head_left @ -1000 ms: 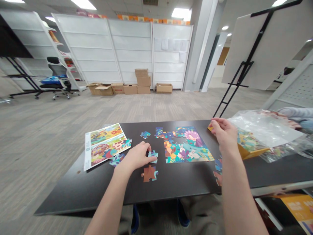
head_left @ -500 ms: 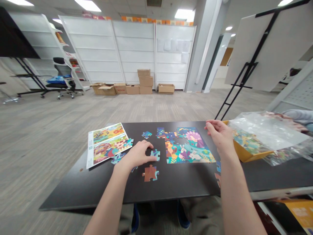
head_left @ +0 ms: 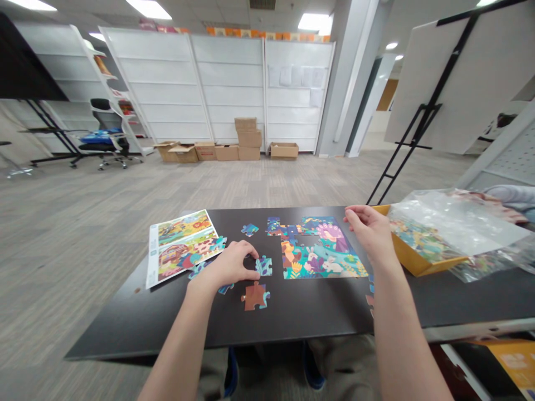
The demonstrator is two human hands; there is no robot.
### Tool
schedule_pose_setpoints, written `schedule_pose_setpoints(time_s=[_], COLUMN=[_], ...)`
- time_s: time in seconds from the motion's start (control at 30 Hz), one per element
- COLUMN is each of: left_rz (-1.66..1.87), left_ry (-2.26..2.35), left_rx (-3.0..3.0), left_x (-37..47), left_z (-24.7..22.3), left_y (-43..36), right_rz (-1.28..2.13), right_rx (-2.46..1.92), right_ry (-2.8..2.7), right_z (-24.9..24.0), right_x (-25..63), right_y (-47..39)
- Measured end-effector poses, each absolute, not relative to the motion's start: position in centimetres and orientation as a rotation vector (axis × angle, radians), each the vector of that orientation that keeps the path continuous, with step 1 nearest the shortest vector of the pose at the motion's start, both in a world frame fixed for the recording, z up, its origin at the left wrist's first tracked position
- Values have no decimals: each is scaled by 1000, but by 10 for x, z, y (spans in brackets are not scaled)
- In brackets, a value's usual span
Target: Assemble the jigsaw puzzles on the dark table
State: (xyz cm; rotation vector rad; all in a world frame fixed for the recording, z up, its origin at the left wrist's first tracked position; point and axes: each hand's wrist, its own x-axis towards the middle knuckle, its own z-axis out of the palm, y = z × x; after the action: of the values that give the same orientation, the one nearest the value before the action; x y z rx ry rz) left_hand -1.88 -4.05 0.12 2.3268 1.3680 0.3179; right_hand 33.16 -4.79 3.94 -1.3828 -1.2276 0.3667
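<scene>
My left hand (head_left: 236,264) is low over the table, its thumb and fingers apart beside a teal puzzle piece (head_left: 264,265). A brown piece (head_left: 254,296) lies nearer the front edge, and a blue piece (head_left: 249,229) lies farther back. Right of them is a partly joined puzzle (head_left: 326,262) with rabbits and a pink peacock; dark table shows through a gap in it. My right hand (head_left: 370,225) hovers by the puzzle's right side, fingertips pinched together; whatever they hold, if anything, is too small to make out. More pieces (head_left: 370,301) lie partly behind my right forearm.
A picture sheet (head_left: 184,245) lies on the left of the black table (head_left: 309,317), with pieces over and beside its edge. At the right, a yellow box (head_left: 412,262) holds puzzle pieces, partly under clear plastic (head_left: 451,223). An easel stands behind.
My left hand has drawn slightly left from the teal piece, showing more of it. My right hand has shifted a little left, toward the puzzle.
</scene>
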Motion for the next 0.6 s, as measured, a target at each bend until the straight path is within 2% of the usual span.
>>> schedule_pose_setpoints(time_s=[0.6], left_rz=[331], left_ry=[1321], left_rx=[2364], left_x=[-38], left_z=[-5], left_y=[-39], right_rz=[383], right_rx=[-1414], right_ry=[-1304], right_z=[40], right_x=[332], right_y=[-47])
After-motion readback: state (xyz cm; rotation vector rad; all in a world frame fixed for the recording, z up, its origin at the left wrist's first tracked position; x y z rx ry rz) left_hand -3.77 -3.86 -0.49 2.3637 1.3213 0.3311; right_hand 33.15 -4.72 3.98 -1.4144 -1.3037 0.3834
